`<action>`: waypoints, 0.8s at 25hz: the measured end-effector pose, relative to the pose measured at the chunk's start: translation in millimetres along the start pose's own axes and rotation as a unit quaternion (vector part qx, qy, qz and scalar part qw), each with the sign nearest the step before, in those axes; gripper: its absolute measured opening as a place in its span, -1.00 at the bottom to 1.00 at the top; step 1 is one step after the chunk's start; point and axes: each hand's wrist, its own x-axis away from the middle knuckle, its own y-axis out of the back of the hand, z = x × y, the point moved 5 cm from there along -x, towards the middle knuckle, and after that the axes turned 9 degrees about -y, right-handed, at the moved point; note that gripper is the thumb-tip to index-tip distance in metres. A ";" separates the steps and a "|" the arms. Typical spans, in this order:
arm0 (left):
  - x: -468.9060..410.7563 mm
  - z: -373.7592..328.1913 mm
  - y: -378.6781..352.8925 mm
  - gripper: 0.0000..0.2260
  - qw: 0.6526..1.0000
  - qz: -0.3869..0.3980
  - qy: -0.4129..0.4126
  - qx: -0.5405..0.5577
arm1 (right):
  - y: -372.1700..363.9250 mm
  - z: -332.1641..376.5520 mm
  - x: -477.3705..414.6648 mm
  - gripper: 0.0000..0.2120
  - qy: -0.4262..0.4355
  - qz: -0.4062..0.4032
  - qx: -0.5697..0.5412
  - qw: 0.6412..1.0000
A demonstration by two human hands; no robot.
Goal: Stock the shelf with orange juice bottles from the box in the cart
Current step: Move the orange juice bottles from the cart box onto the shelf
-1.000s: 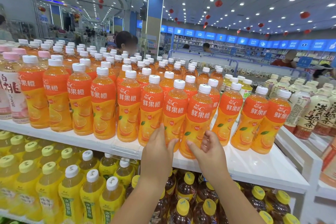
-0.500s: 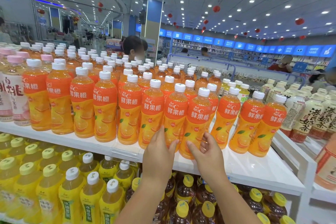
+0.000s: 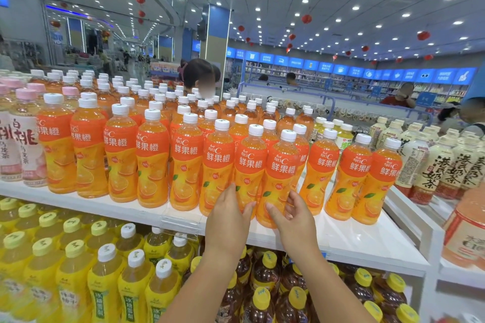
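Note:
Orange juice bottles [image 3: 152, 149] with white caps and orange labels stand in several rows on the white top shelf [image 3: 354, 238]. My left hand [image 3: 225, 223] wraps the lower part of one front-row bottle [image 3: 250, 162], fingers on its left side and thumb on its front. Beside it, my right hand [image 3: 294, 220] holds the neighbouring front-row bottle [image 3: 282, 168], thumb in front and fingers round its right side. Both bottles stand upright on the shelf, touching each other. The box and the cart are out of view.
Peach drink bottles [image 3: 23, 144] stand at the shelf's left end and milk tea bottles [image 3: 433, 165] on the right. Yellow bottles [image 3: 105, 278] and brown tea bottles [image 3: 265, 283] fill the shelf below. A person [image 3: 199, 76] stands behind the display. Bare shelf shows front right.
Both hands stay low on the same two front-row bottles. My right fingers have curled further round their bottle's right side. The view has tilted up slightly.

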 end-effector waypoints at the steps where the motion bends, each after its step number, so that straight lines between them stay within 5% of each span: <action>1: -0.1 -0.8 0.7 -0.34 1.000 0.001 0.003 0.002 | -0.4 -0.9 0.4 -0.37 -0.004 -0.002 0.004 1.000; 13: 15.2 -5.9 16.0 -0.49 0.993 -0.035 0.020 0.109 | 3.1 1.5 1.4 -0.44 -0.039 0.027 0.045 0.998; 20: 28.5 2.8 6.6 -0.36 0.980 0.046 0.052 0.189 | 1.7 10.6 16.8 -0.48 -0.020 0.086 0.072 0.994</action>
